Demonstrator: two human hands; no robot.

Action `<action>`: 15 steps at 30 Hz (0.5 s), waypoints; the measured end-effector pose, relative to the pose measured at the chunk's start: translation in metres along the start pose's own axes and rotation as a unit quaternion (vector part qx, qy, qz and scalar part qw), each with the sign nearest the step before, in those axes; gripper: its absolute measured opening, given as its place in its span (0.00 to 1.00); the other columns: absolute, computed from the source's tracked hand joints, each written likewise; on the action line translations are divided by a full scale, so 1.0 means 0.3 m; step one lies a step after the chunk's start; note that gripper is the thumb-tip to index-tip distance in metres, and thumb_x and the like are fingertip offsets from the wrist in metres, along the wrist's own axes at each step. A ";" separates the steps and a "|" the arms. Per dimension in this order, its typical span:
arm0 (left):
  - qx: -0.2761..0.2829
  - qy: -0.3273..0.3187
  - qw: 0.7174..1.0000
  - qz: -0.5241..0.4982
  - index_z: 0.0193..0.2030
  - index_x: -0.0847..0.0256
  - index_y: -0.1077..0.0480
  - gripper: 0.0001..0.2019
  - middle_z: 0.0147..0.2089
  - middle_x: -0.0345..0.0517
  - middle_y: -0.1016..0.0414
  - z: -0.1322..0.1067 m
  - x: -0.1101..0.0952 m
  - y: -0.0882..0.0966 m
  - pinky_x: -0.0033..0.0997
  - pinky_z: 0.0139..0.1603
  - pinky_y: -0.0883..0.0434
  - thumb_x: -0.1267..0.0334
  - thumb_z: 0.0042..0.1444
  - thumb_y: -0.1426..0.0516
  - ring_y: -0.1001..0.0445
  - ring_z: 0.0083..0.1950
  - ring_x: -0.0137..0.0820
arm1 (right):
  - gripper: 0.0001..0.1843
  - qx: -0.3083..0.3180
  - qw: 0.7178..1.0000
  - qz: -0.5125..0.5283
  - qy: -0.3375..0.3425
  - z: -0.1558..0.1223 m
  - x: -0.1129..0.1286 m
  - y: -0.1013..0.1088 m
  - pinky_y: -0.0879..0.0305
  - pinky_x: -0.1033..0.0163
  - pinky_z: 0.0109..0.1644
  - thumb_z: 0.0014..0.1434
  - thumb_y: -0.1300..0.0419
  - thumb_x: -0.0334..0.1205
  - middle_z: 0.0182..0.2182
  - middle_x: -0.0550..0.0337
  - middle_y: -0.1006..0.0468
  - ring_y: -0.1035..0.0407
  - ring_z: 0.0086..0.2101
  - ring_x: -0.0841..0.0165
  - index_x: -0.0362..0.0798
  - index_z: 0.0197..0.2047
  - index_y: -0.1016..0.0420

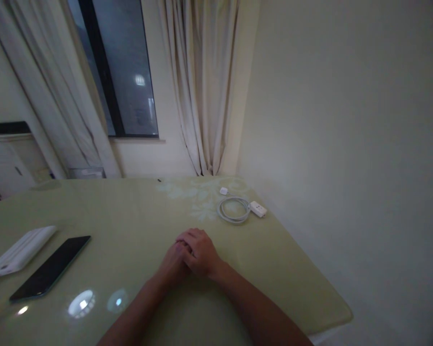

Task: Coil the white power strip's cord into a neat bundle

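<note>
My left hand [174, 262] and my right hand [201, 252] rest together on the pale green tabletop [267, 278], clasped one over the other. The right hand lies on top, its fingers wrapped over the left. Most of my left hand's fingers are hidden beneath it. No object shows in either hand. Beyond them, to the right, lies a coiled light grey cable [234, 221] with a white power strip [258, 209] and a small white plug [224, 191].
A black tablet-like slab [52, 266] and a white packet [21, 252] lie on the table at the left. The wall [346, 144] borders the table's right side. Curtains [205, 86] and a dark window [126, 67] are behind. A white cabinet [7, 161] stands at far left.
</note>
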State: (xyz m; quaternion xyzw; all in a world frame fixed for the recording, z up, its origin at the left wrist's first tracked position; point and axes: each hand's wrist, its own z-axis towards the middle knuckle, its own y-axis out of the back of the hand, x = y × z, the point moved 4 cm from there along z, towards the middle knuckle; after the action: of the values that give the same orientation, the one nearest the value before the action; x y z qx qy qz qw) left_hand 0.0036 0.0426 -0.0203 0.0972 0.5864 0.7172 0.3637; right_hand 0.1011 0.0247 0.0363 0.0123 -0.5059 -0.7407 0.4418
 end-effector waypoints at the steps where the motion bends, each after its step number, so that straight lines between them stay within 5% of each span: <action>1: 0.004 0.006 1.000 -0.001 0.50 0.57 0.21 0.17 0.52 0.52 0.20 -0.003 0.002 0.004 0.41 0.57 0.25 0.71 0.58 0.46 0.23 0.52 0.43 | 0.12 -0.001 1.000 -0.003 0.001 0.000 0.006 -0.004 0.39 0.59 0.54 0.69 0.43 0.43 0.46 0.57 0.20 0.30 0.47 0.64 0.49 0.52 0.23; 15: 0.002 0.012 1.000 -0.002 0.52 0.61 0.22 0.18 0.50 0.56 0.19 -0.001 -0.002 0.013 0.38 0.53 0.23 0.70 0.58 0.45 0.21 0.49 0.40 | 0.12 0.010 1.000 0.014 -0.016 0.001 0.000 -0.015 0.38 0.61 0.54 0.69 0.42 0.42 0.45 0.57 0.21 0.30 0.46 0.65 0.48 0.51 0.22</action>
State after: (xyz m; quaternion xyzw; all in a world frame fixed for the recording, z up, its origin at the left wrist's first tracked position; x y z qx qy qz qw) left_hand 0.0022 0.0417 -0.0166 0.0880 0.5921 0.7166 0.3581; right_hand 0.0980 0.0255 0.0329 -0.0021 -0.5199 -0.7298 0.4439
